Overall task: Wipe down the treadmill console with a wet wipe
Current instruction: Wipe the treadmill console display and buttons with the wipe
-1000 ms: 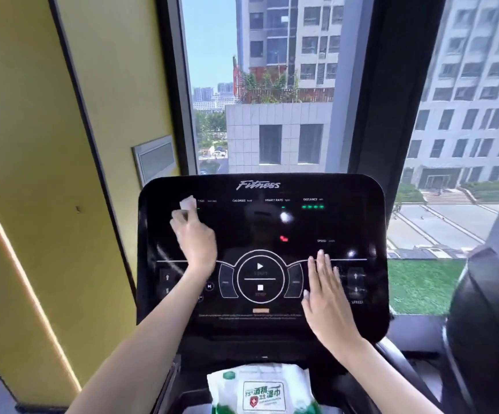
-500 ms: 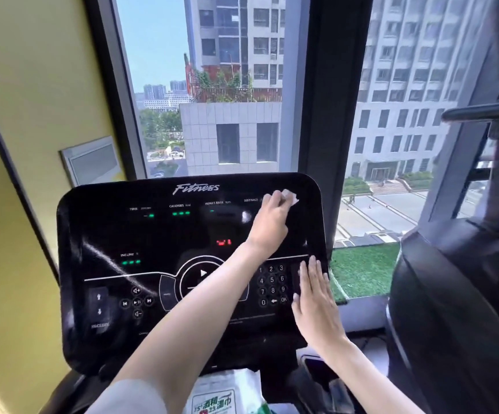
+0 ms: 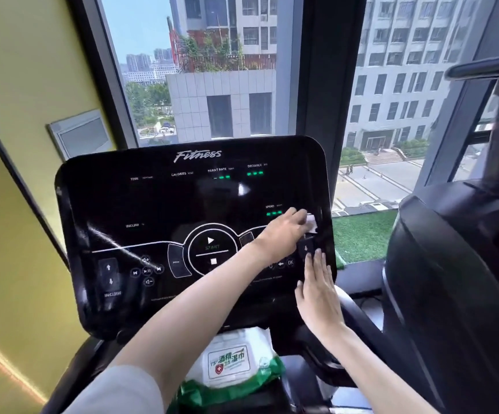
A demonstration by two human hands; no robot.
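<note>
The glossy black treadmill console (image 3: 158, 204) fills the middle of the view, with lit green readouts and a round start and stop pad. My left hand (image 3: 284, 231) reaches across it and presses a small white wet wipe (image 3: 311, 222) against the console's right edge, just under the speed readout. My right hand (image 3: 317, 291) rests flat, fingers together, on the console's lower right corner, just below the left hand. It holds nothing.
A green and white pack of wet wipes (image 3: 233, 363) lies in the tray under the console. Another black machine (image 3: 457, 279) stands close on the right. A yellow wall (image 3: 18, 144) is to the left, a large window behind.
My left hand has carried the wipe from the console's top left across to the top right, then down the right edge. The camera has turned somewhat; my right hand stayed in place.
</note>
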